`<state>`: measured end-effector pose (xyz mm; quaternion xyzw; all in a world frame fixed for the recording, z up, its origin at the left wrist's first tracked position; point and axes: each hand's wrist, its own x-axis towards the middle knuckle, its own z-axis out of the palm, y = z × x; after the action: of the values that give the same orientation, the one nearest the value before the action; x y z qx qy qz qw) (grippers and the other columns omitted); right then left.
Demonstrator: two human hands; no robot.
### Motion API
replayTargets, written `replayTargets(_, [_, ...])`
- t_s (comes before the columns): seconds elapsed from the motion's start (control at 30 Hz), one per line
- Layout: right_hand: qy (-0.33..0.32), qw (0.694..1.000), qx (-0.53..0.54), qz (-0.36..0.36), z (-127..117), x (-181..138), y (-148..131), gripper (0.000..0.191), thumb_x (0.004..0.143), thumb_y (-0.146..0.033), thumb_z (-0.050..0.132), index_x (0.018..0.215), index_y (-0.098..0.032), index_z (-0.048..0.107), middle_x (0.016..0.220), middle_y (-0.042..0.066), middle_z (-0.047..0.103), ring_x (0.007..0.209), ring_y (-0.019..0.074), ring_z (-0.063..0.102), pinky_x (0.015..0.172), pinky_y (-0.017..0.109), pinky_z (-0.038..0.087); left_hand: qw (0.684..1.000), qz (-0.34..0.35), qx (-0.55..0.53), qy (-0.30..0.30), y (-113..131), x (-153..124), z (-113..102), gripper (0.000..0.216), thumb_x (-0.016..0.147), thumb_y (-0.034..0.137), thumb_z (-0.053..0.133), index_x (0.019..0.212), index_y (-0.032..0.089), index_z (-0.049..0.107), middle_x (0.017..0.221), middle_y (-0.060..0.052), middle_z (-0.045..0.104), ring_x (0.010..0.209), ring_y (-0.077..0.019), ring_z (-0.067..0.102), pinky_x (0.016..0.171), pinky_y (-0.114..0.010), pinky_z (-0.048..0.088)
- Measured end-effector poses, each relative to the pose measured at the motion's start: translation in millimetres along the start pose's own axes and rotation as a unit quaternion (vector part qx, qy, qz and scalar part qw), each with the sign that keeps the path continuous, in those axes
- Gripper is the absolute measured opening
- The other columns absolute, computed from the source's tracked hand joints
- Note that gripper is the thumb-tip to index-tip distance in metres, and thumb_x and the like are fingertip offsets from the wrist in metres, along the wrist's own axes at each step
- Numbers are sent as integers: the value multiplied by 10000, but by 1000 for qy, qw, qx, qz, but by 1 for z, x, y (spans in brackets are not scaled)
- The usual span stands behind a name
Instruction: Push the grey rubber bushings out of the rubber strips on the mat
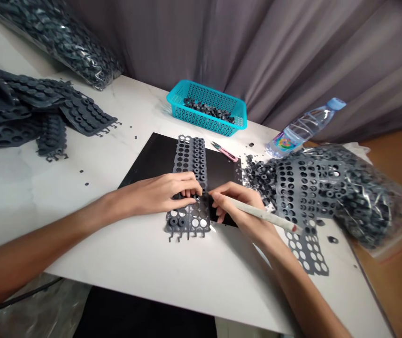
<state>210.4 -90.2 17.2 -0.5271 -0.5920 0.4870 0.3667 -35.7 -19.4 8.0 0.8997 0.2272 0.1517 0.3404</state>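
A dark grey rubber sheet (189,162) with rows of round holes lies lengthwise before me, some holes bare and others filled with small ring-shaped rubber parts. My left hand (173,190) rests across its middle, fingers curled and thumb drawn in, gripping the sheet; whether a loose part is also between the fingertips is hidden. Close to the sheet's right edge, my right hand (238,206) is closed around a whitish pen-like stick (257,212). Its red-marked rear end points to the lower right, while its tip is hidden by the fingers. Under the sheet is a black board (151,157).
Behind stands a turquoise basket (206,123) of small black parts. Pink-handled snips (226,152) lie on the board. To the right are a loose pile (259,176), a water bottle (299,129), punched sheets (306,249) and a filled bag (370,211). More sheets (21,108) heap at left.
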Motion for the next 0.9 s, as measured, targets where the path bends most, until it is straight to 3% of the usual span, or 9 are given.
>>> replayTargets(0.17, [-40, 995, -82, -37, -1, 1, 2, 310, 992, -386, 659, 782, -180, 756, 791, 42, 691, 698, 160, 664, 638, 275, 519, 1000, -14, -14, 14, 1, 1, 2, 141, 1013, 230, 569, 1142, 214, 624, 1069, -26, 616, 923, -159, 621, 831, -274, 484])
replayTargets(0.27, [-41, 999, -13, 6, 4, 1, 6, 224, 1013, -380, 622, 1073, -191, 727, 793, 18, 683, 636, 147, 642, 578, 267, 516, 999, -27, -30, 12, 0, 2, 1, 155, 1000, 256, 582, 1148, 217, 604, 1039, -20, 609, 900, -159, 601, 803, -272, 479])
replayTargets(0.33, [-39, 999, 26, 21, 5, 1, 8, 245, 983, -367, 675, 1161, -201, 663, 803, 6, 691, 629, 147, 647, 566, 261, 524, 999, -28, -36, 1, -1, 1, 0, 151, 1004, 292, 581, 1132, 220, 613, 1044, -21, 604, 890, -160, 590, 796, -278, 473])
replayTargets(0.57, [-31, 998, -41, -22, -3, 0, -1, 226, 906, -406, 783, 921, -185, 743, 822, 37, 720, 693, 160, 679, 607, 257, 529, 998, -50, -35, -32, 6, 1, -4, 257, 1010, 430, 585, 1176, 234, 601, 1051, -23, 572, 899, -175, 582, 806, -290, 457])
replayTargets(0.67, [-18, 997, -66, -39, -4, 0, -5, 230, 940, -396, 744, 851, -184, 759, 793, 38, 721, 680, 158, 687, 603, 251, 528, 997, -56, -34, -46, 8, 1, -4, 261, 1020, 453, 572, 1168, 239, 588, 1069, -21, 560, 925, -178, 586, 829, -289, 453])
replayTargets(0.83, [-26, 999, -29, -17, 3, -1, 1, 207, 983, -383, 680, 1059, -196, 726, 782, 16, 719, 598, 152, 687, 551, 251, 541, 996, -60, -22, -68, 9, -1, -7, 267, 1024, 470, 564, 1158, 240, 573, 1046, -16, 534, 899, -177, 584, 825, -291, 443])
replayTargets(0.9, [-12, 1000, -20, -15, 8, -1, 5, 192, 974, -379, 689, 1009, -190, 705, 762, 12, 709, 584, 151, 678, 537, 248, 538, 996, -58, -20, -71, 9, -1, -7, 245, 1030, 461, 556, 1132, 238, 573, 1057, -16, 538, 892, -174, 584, 825, -291, 437])
